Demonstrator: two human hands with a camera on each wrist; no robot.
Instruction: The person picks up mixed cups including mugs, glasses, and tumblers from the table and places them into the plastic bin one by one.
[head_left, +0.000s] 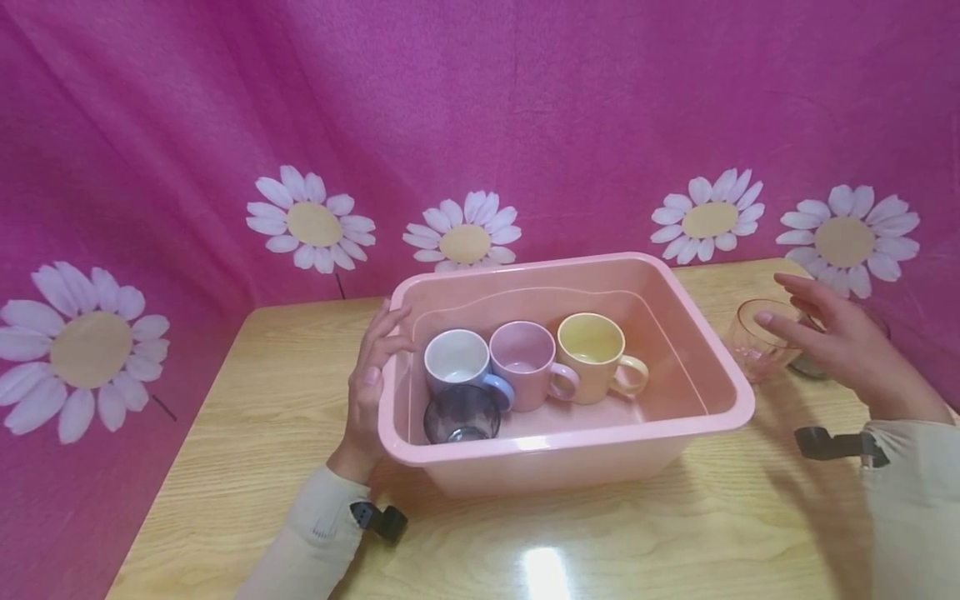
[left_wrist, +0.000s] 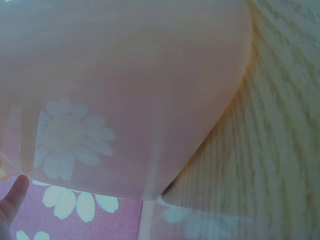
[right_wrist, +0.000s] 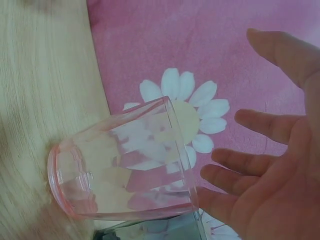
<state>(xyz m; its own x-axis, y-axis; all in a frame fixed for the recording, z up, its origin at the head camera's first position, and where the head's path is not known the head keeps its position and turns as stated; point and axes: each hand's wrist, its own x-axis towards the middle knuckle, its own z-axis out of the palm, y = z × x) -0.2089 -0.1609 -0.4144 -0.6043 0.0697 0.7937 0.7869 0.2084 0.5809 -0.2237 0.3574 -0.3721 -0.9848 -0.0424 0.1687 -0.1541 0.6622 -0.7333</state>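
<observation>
My left hand (head_left: 367,400) grips the left rim of a pink plastic tub (head_left: 577,442), fingers curled over the edge. Inside the tub stand a white mug (head_left: 456,354) with a blue handle, a pink mug (head_left: 522,358) and a yellow mug (head_left: 591,350) in a row. A dark see-through glass (head_left: 462,412) is in front of the white mug. To the right of the tub, my right hand (head_left: 847,350) hovers with spread fingers beside a clear pink glass (right_wrist: 125,165), holding nothing. Behind that glass is a dark glass (right_wrist: 160,229), mostly hidden.
A light wooden table (head_left: 247,433) carries the tub and the glasses. Behind it hangs a magenta cloth (head_left: 480,100) with large white daisies, reaching down to the table's far edge.
</observation>
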